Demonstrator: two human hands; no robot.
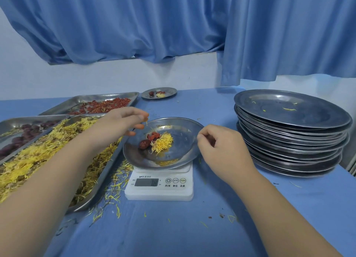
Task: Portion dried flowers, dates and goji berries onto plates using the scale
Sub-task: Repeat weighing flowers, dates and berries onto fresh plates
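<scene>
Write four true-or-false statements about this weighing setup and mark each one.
1. The plate on the scale holds a date, goji berries and dried flowers. True.
2. The stack of plates stands left of the scale. False: it stands on the right.
3. The left hand pinches a yellow strand above the plate's left rim. True.
4. The far plate is empty. False: it holds a small portion too.
</scene>
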